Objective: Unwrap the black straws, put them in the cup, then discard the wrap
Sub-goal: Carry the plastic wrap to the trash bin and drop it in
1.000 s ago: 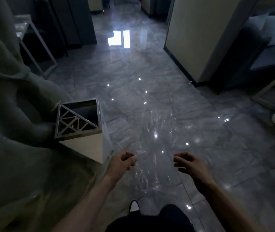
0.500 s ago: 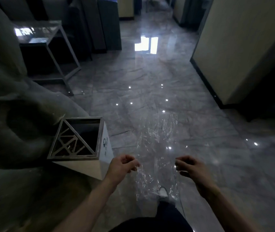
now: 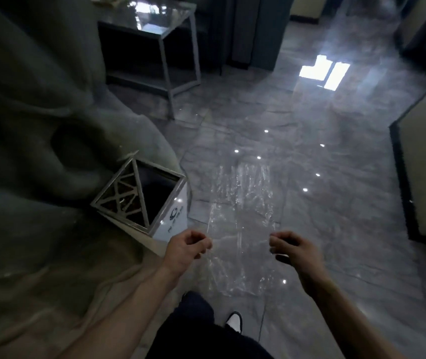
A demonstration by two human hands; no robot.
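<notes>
A: What containers can you see?

B: One square bin [image 3: 152, 203] on the floor at the left, white-sided with a metal rim. Half its top is a lattice of metal bars, the other half an open hole. The inside is dark, so I cannot tell what lies in it.

A: And the wrap?

B: The clear plastic wrap [image 3: 240, 224] is stretched out as a long crinkled sheet between the two hands, over the glossy grey floor [image 3: 336, 229] and just to the right of the bin. It reaches away from the person past the hands and also hangs down towards the legs.

A: How are the hands set?

B: Both arms reach forward, bare to the elbow. The left hand [image 3: 187, 246] is curled, fingers pinched together on the left edge of the wrap, close beside the bin's near corner. The right hand [image 3: 294, 248] is also curled, fingertips drawn in at the right edge of the wrap, though whether it truly grips is hard to tell.

A: Anything else?

B: A glass-topped side table [image 3: 170, 35] stands farther back, and a white shoe [image 3: 235, 321] shows below.
</notes>
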